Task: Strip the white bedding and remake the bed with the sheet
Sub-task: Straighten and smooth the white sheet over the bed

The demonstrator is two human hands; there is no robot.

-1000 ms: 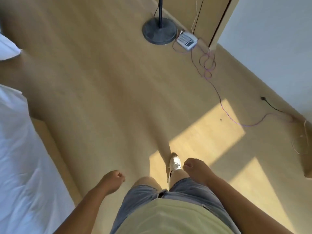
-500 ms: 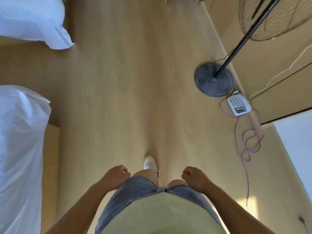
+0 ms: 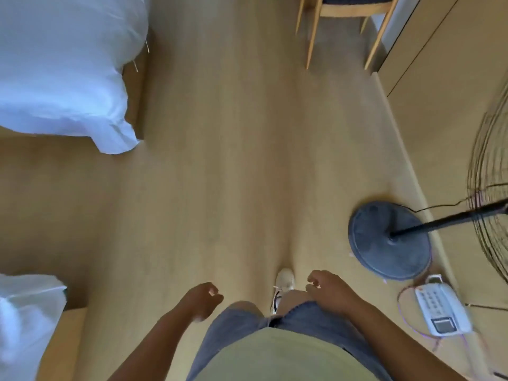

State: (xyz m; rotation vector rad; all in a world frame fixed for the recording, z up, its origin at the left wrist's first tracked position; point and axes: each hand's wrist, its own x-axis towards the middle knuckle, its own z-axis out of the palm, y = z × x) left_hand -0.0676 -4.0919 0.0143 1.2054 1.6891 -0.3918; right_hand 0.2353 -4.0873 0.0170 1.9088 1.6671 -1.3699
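White bedding (image 3: 63,72) covers a bed at the upper left, one corner hanging to the wooden floor. A second bed with white bedding (image 3: 24,320) lies at the lower left edge. My left hand (image 3: 202,301) hangs in front of my hip with loosely curled fingers and holds nothing. My right hand (image 3: 330,291) hangs the same way over my right thigh, also holding nothing. Both hands are well away from either bed.
A standing fan has its round base (image 3: 387,240) on the floor at the right, with its cage (image 3: 492,188) above. A white telephone (image 3: 439,312) with a purple cord lies beside the base. A wooden chair (image 3: 346,26) stands at the top. Wooden floor (image 3: 220,174) stretches ahead.
I have walked forward and turned; the fan base and telephone have slid to the right and lower, the far bed has come closer, and a chair has come into view. My hands stay hanging.
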